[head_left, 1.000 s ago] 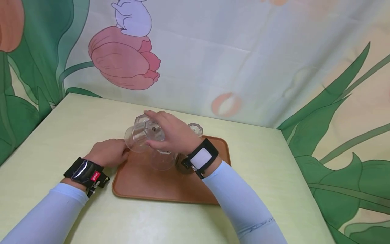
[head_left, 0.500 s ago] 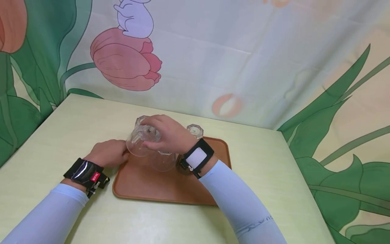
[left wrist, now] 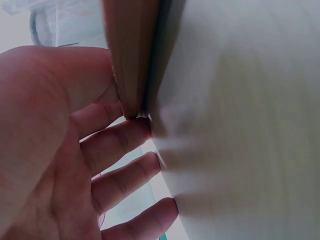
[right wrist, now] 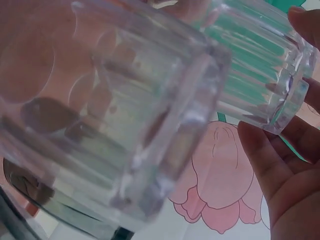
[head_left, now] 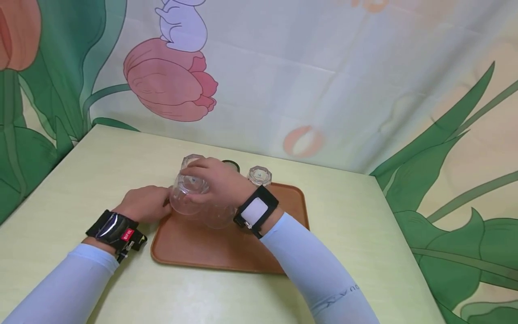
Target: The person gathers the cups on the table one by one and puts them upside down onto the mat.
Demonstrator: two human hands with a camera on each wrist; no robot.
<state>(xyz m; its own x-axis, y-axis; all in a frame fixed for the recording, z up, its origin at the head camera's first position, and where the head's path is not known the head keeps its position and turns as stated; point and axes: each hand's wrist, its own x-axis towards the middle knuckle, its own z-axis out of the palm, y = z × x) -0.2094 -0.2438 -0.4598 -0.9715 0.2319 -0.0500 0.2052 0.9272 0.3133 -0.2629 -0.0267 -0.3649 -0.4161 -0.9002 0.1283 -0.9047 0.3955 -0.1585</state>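
Note:
My right hand (head_left: 218, 182) grips an upside-down clear drinking glass (head_left: 187, 198) by its faceted base, over the left part of the brown tray (head_left: 218, 252). In the right wrist view, the thumb and fingers are around the base of this fluted glass (right wrist: 260, 70). Another upside-down clear glass (head_left: 218, 218) stands beside it, partly behind the wrist. My left hand (head_left: 147, 203) is at the tray's left edge. The left wrist view shows the thumb inside the rim (left wrist: 131, 60) and fingertips at its outer side, close to the table.
Behind the held glass, a further glass base (head_left: 192, 159) peeks out. An upturned glass (head_left: 260, 175) stands at the tray's back edge, near a dark round rim (head_left: 231, 164). The pale table (head_left: 340, 225) reaches back to a tulip-patterned cloth (head_left: 259, 81).
My right hand has lowered and shifted slightly left with the glass, which now stands more upright with its mouth down. A dark rim has come into view behind that hand. My left hand keeps its place.

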